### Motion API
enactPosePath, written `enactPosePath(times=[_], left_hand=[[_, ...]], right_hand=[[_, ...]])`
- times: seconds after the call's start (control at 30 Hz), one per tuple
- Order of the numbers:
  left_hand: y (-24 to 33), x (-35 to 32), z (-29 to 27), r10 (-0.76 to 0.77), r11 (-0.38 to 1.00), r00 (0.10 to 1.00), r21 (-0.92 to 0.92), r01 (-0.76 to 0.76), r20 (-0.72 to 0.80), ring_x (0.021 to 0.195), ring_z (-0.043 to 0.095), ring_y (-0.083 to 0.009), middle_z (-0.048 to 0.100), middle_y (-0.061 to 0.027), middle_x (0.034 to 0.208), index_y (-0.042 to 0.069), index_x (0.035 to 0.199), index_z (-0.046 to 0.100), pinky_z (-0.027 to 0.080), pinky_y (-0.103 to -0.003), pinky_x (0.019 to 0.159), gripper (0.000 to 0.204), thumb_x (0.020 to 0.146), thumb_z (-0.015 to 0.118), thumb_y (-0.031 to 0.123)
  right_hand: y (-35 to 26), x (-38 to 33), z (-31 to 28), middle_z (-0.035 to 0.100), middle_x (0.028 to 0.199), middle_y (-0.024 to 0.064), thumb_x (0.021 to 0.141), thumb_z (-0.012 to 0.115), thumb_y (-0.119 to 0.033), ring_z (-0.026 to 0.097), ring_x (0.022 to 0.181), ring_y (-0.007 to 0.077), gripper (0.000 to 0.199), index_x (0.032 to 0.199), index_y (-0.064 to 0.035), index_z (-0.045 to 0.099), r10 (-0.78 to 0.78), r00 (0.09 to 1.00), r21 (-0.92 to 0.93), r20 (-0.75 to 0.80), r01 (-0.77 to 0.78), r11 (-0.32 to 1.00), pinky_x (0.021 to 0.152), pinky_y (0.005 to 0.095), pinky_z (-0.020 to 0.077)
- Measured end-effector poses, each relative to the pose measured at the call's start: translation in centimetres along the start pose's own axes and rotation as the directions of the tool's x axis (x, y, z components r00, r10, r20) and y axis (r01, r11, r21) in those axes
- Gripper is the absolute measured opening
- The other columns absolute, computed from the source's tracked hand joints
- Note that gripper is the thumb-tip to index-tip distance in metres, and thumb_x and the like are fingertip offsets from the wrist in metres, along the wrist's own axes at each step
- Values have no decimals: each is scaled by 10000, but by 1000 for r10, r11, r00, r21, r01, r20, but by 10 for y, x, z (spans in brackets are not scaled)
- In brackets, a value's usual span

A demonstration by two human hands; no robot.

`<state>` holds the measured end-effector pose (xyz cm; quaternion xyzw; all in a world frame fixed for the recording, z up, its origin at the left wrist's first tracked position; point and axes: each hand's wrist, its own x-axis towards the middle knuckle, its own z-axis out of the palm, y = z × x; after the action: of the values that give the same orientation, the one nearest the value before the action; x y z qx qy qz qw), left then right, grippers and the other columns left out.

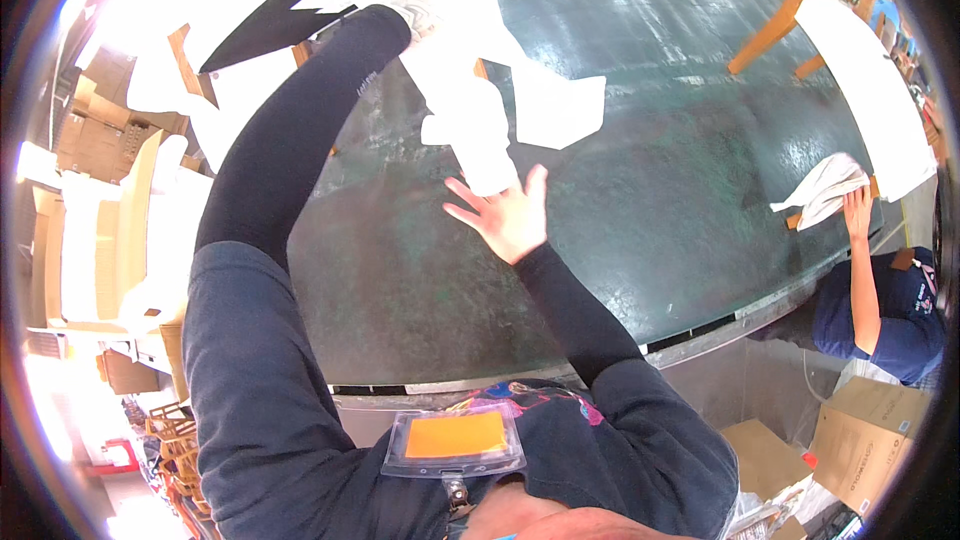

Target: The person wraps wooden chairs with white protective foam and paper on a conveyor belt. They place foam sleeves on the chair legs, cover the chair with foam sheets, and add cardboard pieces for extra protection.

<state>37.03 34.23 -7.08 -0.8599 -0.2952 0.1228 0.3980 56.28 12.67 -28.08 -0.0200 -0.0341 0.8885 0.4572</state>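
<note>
A large white, brightly overexposed wrapped piece (450, 50), with bits of brown wood showing beside it, stands on the dark green table (420, 310). My left arm reaches far forward in a black sleeve; my left hand (422, 16) is at the white piece, its fingers washed out. My right hand (512, 220) is open at the near end of a white-covered, leg-like part (480, 150). Its thumb and outer fingers spread apart, while other fingers are partly hidden by the white covering. A loose white flap (562, 110) hangs just right of that part.
At the far right, another person's hand (857, 212) presses a white cloth (825, 188) near a wooden piece. A wooden-legged item (775, 35) stands at the back right. Cardboard boxes (868, 440) sit at lower right, with more cartons (100, 135) at left.
</note>
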Motion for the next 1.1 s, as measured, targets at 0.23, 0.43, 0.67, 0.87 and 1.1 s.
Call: enactPosePath(times=[0.23,0.43,0.67,0.87,1.1], left_hand=[[24,9,4,-23,998,972,-57,37,233,885,659,-246,697,-44,773,161,771,728,474,-498,890,93,785,644,198],[16,7,-1,-153,988,987,-16,154,47,945,630,-245,662,-74,822,116,796,679,507,-415,839,173,787,615,276],[42,3,-39,-147,972,988,192,136,48,920,611,-189,647,25,719,219,638,665,342,-493,1059,118,752,637,216],[93,-11,-45,-216,964,976,153,215,-15,907,611,-215,671,10,726,186,660,716,326,-521,1104,113,728,636,228],[147,-13,-46,-244,959,952,191,209,186,1117,565,-210,632,-14,1055,190,1028,632,329,-507,1104,212,895,566,340]], right_hand=[[-2,54,5,466,1439,163,916,330,-707,440,1341,371,777,1440,-141,417,176,975,422,-133,-105,901,1131,589,331],[-39,37,-23,519,1404,180,991,331,-611,497,1302,372,720,1436,-55,433,88,936,-343,-339,-210,916,1115,510,367],[-115,-47,-58,651,972,64,1023,502,-362,658,850,195,345,1142,-55,606,-438,764,-800,-474,-167,576,780,363,535],[-124,-5,59,647,944,57,1016,556,-125,636,846,136,162,1076,19,601,-406,840,-846,361,478,236,785,291,535],[-66,35,164,661,1049,169,898,713,-220,654,999,254,399,1177,33,580,-207,791,-815,576,536,-221,866,372,526]])
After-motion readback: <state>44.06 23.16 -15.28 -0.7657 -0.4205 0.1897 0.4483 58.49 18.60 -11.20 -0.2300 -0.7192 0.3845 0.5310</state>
